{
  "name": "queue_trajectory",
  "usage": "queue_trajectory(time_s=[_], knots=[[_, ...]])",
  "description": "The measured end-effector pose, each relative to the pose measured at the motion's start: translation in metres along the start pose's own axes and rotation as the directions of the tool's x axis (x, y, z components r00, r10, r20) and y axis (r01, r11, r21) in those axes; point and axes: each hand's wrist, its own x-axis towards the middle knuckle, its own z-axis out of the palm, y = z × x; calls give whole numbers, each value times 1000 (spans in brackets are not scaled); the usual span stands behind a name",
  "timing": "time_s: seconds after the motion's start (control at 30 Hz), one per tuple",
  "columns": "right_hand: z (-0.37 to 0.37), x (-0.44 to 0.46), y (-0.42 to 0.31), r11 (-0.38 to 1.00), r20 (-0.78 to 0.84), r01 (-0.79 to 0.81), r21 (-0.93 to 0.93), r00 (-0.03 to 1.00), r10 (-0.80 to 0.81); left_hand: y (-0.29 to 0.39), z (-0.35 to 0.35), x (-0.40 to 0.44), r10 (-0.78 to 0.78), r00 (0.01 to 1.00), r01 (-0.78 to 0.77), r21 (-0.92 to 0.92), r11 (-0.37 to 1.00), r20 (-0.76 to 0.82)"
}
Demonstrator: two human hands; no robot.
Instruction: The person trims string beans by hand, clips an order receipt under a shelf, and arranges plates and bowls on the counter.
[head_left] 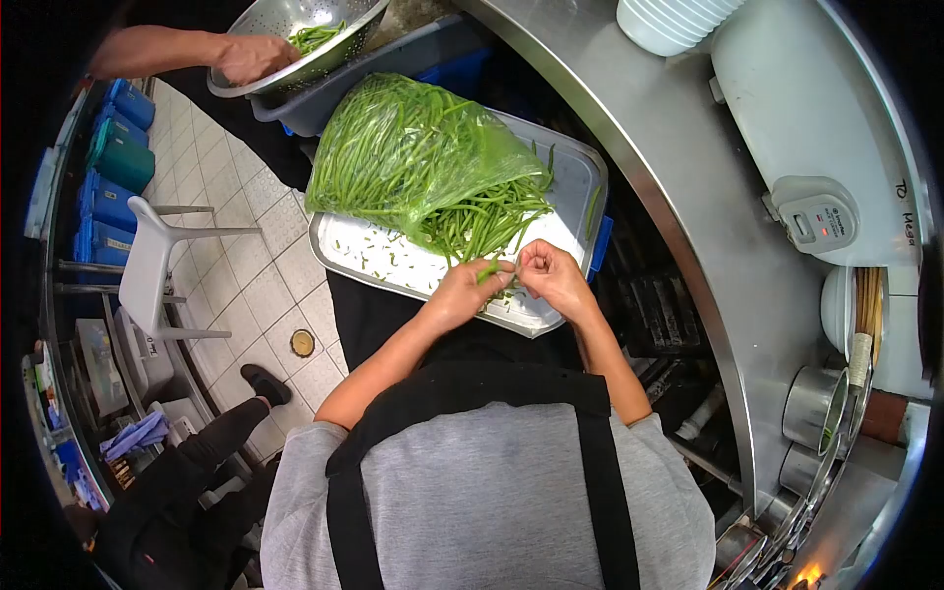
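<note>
Fingers of my left hand (467,293) are closed around green beans (489,270), over the near edge of a metal tray (423,280). Close beside it, my right hand (549,277) pinches with thumb and forefinger at the bean ends; what exactly sits between those fingertips is too small to tell. Just beyond both hands lies a large clear plastic bag (413,147) full of green beans, its mouth facing right with loose beans spilling onto the tray. Small trimmed bits (369,258) are scattered over the tray's white surface.
At upper left a co-worker's hand (258,59) reaches into a metal colander (339,54) holding green beans, above a grey tub (305,108). A steel counter (678,147) curves along the right, bearing a rice cooker (816,216). A white chair (152,265) and another person's leg (221,428) are left.
</note>
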Motion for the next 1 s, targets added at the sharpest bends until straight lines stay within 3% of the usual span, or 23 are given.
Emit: queue_trajectory(time_s=[0.03, 0.17, 0.2, 0.3, 0.33, 0.4, 0.5, 0.57, 0.63, 0.7, 0.87, 1.0], knots=[[-1, -1, -5, 999, 3, 1, 37, 1000, -1, 4, 3, -1, 100, 995, -100, 57, 993, 10], [-2, -9, -20, 995, -15, 31, 91, 999, -30, 21, -5, -4, -116, 991, 102, 165, 981, 74], [-5, -10, -22, 996, -29, 45, 78, 999, -43, 18, -6, -3, -81, 994, 70, 159, 985, 67], [-9, -12, -15, 941, -37, 158, -298, 984, -177, 7, -9, -4, -42, 997, 31, 145, 989, 70], [-7, -13, -16, 838, -58, 239, -491, 951, -305, 7, -9, -5, -67, 994, 54, 143, 988, 89], [-3, -12, -20, 504, -16, 313, -805, 838, -546, 10, -11, -6, -121, 984, 114, 59, 992, 130], [-3, -9, -15, 524, -108, 193, -829, 865, -489, 21, -15, -5, -202, 967, 228, -177, 957, 152], [1, -8, -7, 646, -33, 239, -725, 925, -378, 23, -19, -2, -275, 956, 293, -317, 902, 103], [5, -10, 1, 783, 43, 268, -561, 954, -296, 24, -21, 0, -246, 969, 239, -378, 894, 31], [15, -12, 8, 985, 128, 49, -162, 991, -28, 27, -22, 0, -264, 964, 221, -427, 877, -42], [23, -11, 12, 986, 181, -45, 159, 983, 16, 23, -23, 0, -243, 969, 180, -519, 836, -55], [18, -11, 10, 956, 150, -93, 277, 987, 53, 26, -20, -3, -191, 977, 117, -518, 847, -93]])
